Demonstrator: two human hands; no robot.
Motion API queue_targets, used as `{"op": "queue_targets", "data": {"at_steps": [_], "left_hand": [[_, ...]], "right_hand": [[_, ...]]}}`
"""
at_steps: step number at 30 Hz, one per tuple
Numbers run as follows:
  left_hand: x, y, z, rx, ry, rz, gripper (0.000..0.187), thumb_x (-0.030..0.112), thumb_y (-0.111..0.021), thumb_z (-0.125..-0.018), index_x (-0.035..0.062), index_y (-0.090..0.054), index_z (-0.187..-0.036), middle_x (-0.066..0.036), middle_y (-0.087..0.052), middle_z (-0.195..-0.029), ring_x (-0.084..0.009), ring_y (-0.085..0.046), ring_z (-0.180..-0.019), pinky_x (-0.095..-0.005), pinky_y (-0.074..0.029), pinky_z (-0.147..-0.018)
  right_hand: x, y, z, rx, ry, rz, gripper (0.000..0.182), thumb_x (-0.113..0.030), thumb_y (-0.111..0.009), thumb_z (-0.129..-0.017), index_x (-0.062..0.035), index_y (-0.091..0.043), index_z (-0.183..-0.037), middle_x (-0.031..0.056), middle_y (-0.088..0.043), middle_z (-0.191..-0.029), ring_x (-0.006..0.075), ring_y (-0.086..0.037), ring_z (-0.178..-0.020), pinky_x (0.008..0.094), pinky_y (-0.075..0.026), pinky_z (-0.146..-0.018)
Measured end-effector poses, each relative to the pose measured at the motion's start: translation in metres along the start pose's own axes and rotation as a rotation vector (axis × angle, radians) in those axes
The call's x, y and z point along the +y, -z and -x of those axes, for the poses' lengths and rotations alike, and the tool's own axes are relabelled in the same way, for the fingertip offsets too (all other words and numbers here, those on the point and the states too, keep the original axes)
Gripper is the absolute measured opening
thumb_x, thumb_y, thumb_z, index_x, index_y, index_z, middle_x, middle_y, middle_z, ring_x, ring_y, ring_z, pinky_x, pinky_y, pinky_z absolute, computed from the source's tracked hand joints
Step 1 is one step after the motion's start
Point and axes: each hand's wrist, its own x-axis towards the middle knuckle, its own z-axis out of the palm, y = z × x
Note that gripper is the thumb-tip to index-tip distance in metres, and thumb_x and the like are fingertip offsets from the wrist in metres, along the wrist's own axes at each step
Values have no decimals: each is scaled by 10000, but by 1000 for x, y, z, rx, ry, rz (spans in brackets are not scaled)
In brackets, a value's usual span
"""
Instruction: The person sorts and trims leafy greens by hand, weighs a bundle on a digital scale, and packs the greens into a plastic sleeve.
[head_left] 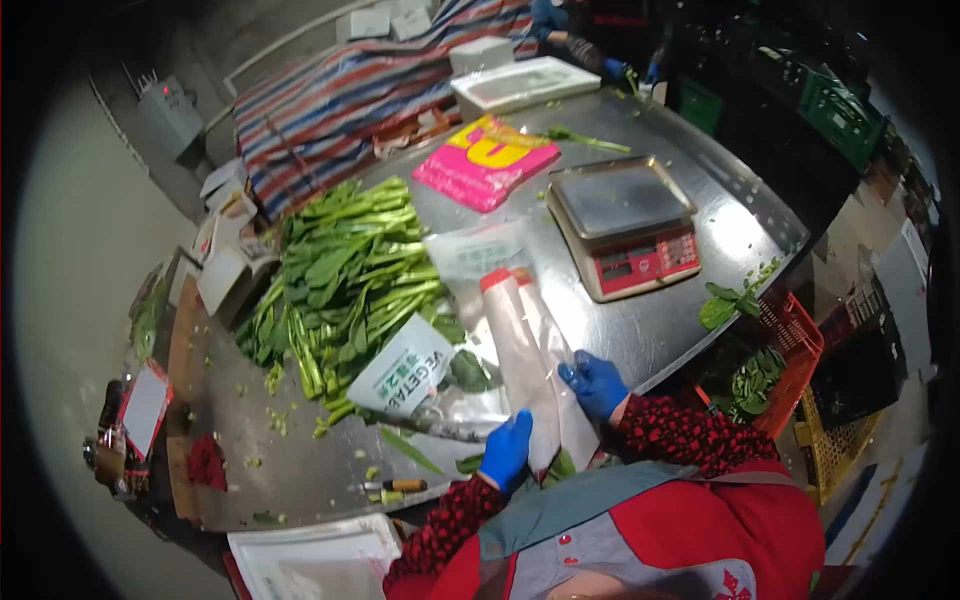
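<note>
Both my hands wear blue gloves. My left hand point(507, 450) grips the near end of a long clear plastic bag point(520, 340) with a red strip at its far end. My right hand point(596, 385) holds the bag's right edge. The bag lies flat on the metal table point(680, 320). Just left of it is a printed vegetable bag point(405, 370) with leaves in it, and beyond that a big pile of leafy green stalks point(350, 270).
A red digital scale point(625, 225) stands at the right, with a pink packet point(485, 160) and a white foam box point(520, 85) behind it. A red crate point(790, 350) with greens sits off the table's right edge. A small knife point(395, 486) lies near me. Another person's gloved hands point(610, 68) work far back.
</note>
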Motion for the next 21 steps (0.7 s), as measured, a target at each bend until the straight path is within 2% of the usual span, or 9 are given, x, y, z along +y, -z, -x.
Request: {"op": "queue_targets", "data": {"at_steps": [3,5,6,8,10,12,14,19,21], "left_hand": [[5,-6,5,123,-133,-254,387,335,-443,-901,-27,-578,-881,-253,-569,-753,-345,-596,-739,-378,-449,-648],[8,-9,4,131,-181,-263,326,265,-441,-910,-27,-545,-807,-231,-504,-689,-194,-545,-623,-352,-412,-591],[10,-6,3,159,-153,-253,326,265,-441,-910,-27,-545,-807,-231,-504,-689,-194,-545,-623,-352,-412,-591],[10,-2,3,44,-167,-343,317,287,-486,-889,-21,-559,-870,-225,-545,-744,-233,-566,-659,-338,-431,-604],[9,8,2,9,-154,-377,322,298,-508,-879,-18,-566,-902,-222,-566,-772,-252,-576,-677,-331,-440,-611],[7,30,-2,468,-392,-506,370,335,-620,-789,27,-581,-989,-158,-604,-869,-286,-585,-792,-361,-443,-733],[39,53,2,765,-469,-1038,434,325,-710,-677,71,-598,-1010,-103,-606,-964,-264,-573,-899,-400,-386,-864],[-19,77,-15,620,-534,-1421,395,295,-725,-624,92,-612,-943,-78,-581,-856,-261,-556,-867,-420,-354,-861],[-42,91,-16,389,-550,-1280,346,256,-717,-598,99,-611,-887,-64,-548,-784,-263,-544,-802,-407,-371,-775]], "right_hand": [[12,9,-2,-48,96,54,316,-330,-536,-852,-41,-508,-726,206,-467,-635,282,-442,-530,349,-406,-542],[21,14,-5,-97,29,164,279,-293,-525,-865,-41,-521,-747,153,-508,-624,219,-456,-527,324,-414,-548],[39,8,-8,-136,35,163,279,-293,-525,-865,-41,-521,-747,153,-508,-624,219,-456,-527,324,-414,-548],[77,-7,-15,-102,-134,-403,230,-250,-511,-878,-45,-544,-779,71,-557,-677,155,-506,-578,300,-427,-561],[90,-9,-17,-129,-224,-535,218,-242,-510,-878,-48,-550,-787,55,-562,-702,148,-516,-600,297,-433,-566],[93,-9,-24,-91,-402,-797,194,-225,-507,-880,-54,-561,-805,21,-572,-753,134,-537,-645,291,-443,-576],[95,-7,-33,-133,-422,-841,183,-216,-505,-878,-56,-566,-814,27,-578,-762,134,-545,-659,289,-450,-584],[83,-2,-43,-178,-526,-1025,159,-184,-491,-872,-56,-585,-860,45,-598,-801,144,-575,-707,285,-475,-623],[81,-3,-43,-170,-548,-1071,161,-176,-486,-870,-54,-590,-874,47,-603,-811,149,-582,-717,285,-481,-635]]}}
